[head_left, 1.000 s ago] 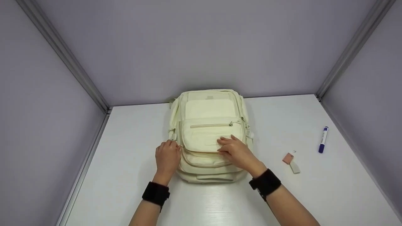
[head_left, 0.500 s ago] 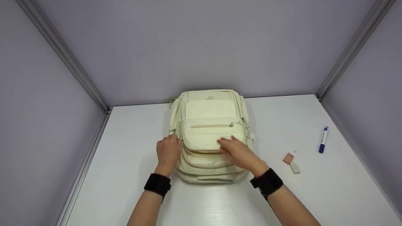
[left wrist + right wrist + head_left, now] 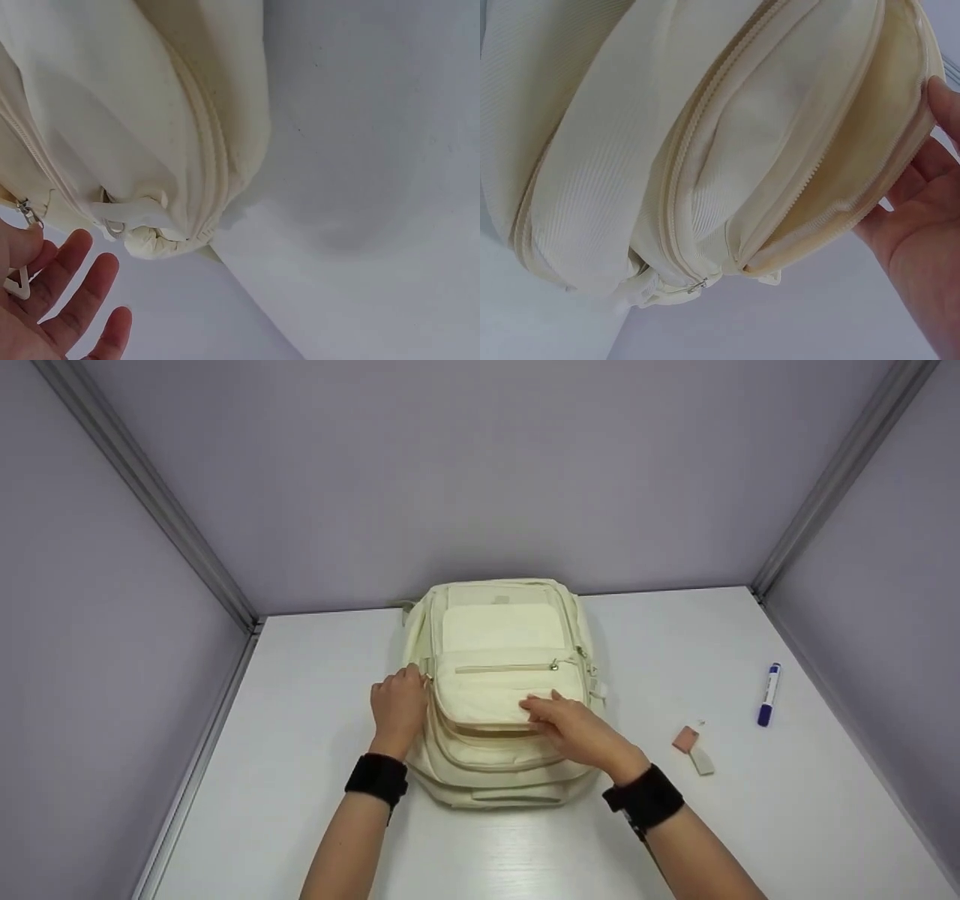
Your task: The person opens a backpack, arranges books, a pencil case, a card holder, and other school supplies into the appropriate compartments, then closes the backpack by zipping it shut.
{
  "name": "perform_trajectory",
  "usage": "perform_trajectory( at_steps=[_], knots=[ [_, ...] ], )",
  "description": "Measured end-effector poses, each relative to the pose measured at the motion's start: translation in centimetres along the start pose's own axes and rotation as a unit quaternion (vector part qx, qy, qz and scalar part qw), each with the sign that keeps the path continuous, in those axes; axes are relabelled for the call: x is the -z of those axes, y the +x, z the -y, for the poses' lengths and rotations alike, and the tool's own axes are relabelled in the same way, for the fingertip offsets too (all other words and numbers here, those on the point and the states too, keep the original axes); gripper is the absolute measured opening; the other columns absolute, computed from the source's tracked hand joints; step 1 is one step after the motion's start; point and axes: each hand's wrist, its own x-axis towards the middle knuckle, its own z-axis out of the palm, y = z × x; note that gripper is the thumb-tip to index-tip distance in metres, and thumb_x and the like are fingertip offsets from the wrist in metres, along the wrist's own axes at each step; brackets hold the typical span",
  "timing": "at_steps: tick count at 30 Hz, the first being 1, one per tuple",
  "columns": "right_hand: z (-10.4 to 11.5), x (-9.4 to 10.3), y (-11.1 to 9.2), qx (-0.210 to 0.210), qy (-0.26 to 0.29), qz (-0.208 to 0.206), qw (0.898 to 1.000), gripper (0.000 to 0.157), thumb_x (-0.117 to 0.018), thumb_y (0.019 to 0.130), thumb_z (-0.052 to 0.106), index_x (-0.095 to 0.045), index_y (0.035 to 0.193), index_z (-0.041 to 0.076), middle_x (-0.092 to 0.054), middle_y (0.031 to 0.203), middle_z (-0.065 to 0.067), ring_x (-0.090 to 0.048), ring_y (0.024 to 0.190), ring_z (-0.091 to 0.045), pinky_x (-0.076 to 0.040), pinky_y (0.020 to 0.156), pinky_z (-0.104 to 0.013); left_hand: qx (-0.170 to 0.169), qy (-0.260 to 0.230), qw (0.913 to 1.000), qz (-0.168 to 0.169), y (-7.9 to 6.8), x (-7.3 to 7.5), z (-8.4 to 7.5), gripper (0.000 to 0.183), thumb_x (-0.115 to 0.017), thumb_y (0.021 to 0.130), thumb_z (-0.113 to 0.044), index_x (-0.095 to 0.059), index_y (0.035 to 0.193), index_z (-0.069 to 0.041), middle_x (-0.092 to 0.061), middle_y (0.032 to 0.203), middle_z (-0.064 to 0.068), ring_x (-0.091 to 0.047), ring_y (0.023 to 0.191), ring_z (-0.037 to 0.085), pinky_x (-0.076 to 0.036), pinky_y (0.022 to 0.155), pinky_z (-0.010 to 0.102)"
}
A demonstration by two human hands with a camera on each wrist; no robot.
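Observation:
A cream backpack (image 3: 499,626) lies front side up on the white table. My left hand (image 3: 399,706) is at the left side of its front pocket. In the left wrist view, thumb and index finger pinch a zipper pull (image 3: 30,216) with a light loop (image 3: 19,283), while the other fingers are spread. My right hand (image 3: 576,729) grips the edge of the front pocket (image 3: 900,161), thumb on the inner side and fingers behind. The right wrist view shows this pocket gaping along its zipper teeth (image 3: 817,161), its yellowish lining exposed.
Right of the backpack lie a pink-and-grey small item (image 3: 685,739) and a white marker with a blue cap (image 3: 769,694). Grey panels (image 3: 480,472) enclose the table (image 3: 315,660) at the back and sides. A second, closed-looking zipper (image 3: 502,668) crosses the pocket front.
My left hand has moved up along the backpack's left side with the zipper pull. The right hand stays at the pocket edge, nearly still. The head view has shifted slightly.

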Motion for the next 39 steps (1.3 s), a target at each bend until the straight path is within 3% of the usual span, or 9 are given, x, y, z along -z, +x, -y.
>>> perform_trajectory(
  at_steps=[8, 16, 19, 23, 27, 32, 35, 39],
  knots=[
    [0.1, 0.2, 0.1, 0.001, 0.023, 0.012, 1.000, 0.033, -0.059, 0.097, 0.003, -0.057, 0.130, -0.004, -0.069, 0.098, -0.008, -0.061, 0.115, -0.028, -0.026, 0.111, -0.052, 0.011, 0.004, 0.9999, 0.008, 0.9, -0.1, 0.4, 0.022, -0.068, 0.094, -0.018, -0.061, 0.084, 0.000, -0.064, 0.074, 0.014, -0.064, 0.068, 0.035, -0.049, 0.062, 0.051],
    [0.1, 0.5, 0.3, -0.013, 0.041, 0.020, 0.999, 0.030, -0.058, 0.098, 0.004, -0.059, 0.127, -0.002, -0.069, 0.102, -0.008, -0.066, 0.103, -0.024, -0.027, 0.111, -0.050, 0.036, -0.010, 0.9983, 0.044, 1.2, 0.1, 0.8, 0.022, -0.065, 0.096, -0.023, -0.065, 0.090, -0.001, -0.066, 0.082, 0.015, -0.065, 0.073, 0.035, -0.050, 0.064, 0.052],
    [0.3, 1.0, 0.3, -0.032, 0.054, 0.026, 0.998, 0.026, -0.055, 0.099, 0.003, -0.060, 0.124, 0.000, -0.068, 0.113, -0.011, -0.066, 0.104, -0.023, -0.030, 0.111, -0.046, 0.040, -0.025, 0.9965, 0.070, 1.0, 0.6, 1.0, 0.023, -0.063, 0.097, -0.024, -0.067, 0.103, -0.002, -0.068, 0.090, 0.016, -0.066, 0.079, 0.036, -0.051, 0.067, 0.052],
    [0.4, 1.4, 0.3, -0.045, 0.074, 0.029, 0.996, 0.018, -0.052, 0.102, 0.004, -0.061, 0.117, 0.002, -0.064, 0.125, -0.015, -0.064, 0.110, -0.026, -0.044, 0.100, -0.040, 0.032, -0.055, 0.9942, 0.087, 0.8, 1.4, 0.7, 0.033, -0.060, 0.099, -0.018, -0.061, 0.128, -0.002, -0.067, 0.106, 0.020, -0.066, 0.092, 0.037, -0.051, 0.077, 0.052],
    [0.6, 1.7, 0.3, -0.043, 0.074, 0.011, 0.996, 0.012, -0.051, 0.102, 0.006, -0.061, 0.109, 0.003, -0.065, 0.123, -0.015, -0.063, 0.111, -0.028, -0.052, 0.090, -0.037, -0.015, -0.151, 0.9859, 0.070, 0.3, 2.5, -0.3, 0.033, -0.055, 0.102, -0.016, -0.060, 0.131, -0.001, -0.064, 0.116, 0.019, -0.062, 0.106, 0.036, -0.048, 0.090, 0.048],
    [0.9, 1.8, 0.7, -0.046, 0.054, -0.013, 0.997, 0.011, -0.052, 0.103, 0.010, -0.062, 0.105, 0.006, -0.068, 0.117, -0.011, -0.065, 0.108, -0.025, -0.052, 0.088, -0.039, -0.112, -0.277, 0.9501, 0.091, -1.6, 4.0, -1.7, 0.038, -0.047, 0.105, -0.031, -0.064, 0.127, -0.006, -0.060, 0.128, 0.011, -0.054, 0.123, 0.029, -0.042, 0.102, 0.042],
    [1.2, 1.8, 0.9, -0.050, 0.042, -0.018, 0.998, 0.014, -0.051, 0.103, 0.013, -0.062, 0.107, 0.006, -0.069, 0.115, -0.009, -0.065, 0.105, -0.023, -0.053, 0.085, -0.038, -0.161, -0.296, 0.9356, 0.105, -2.9, 4.7, -2.0, 0.042, -0.052, 0.102, -0.039, -0.064, 0.129, -0.007, -0.058, 0.132, 0.008, -0.050, 0.127, 0.025, -0.040, 0.104, 0.040],
    [1.4, 1.8, 1.1, -0.057, 0.027, -0.024, 0.998, 0.016, -0.050, 0.104, 0.015, -0.063, 0.110, 0.007, -0.069, 0.112, -0.008, -0.066, 0.100, -0.021, -0.053, 0.081, -0.038, -0.195, -0.283, 0.9336, 0.103, -4.1, 4.7, -1.9, 0.045, -0.062, 0.097, -0.038, -0.062, 0.132, -0.009, -0.057, 0.134, 0.007, -0.046, 0.132, 0.027, -0.039, 0.106, 0.042]
  ],
)
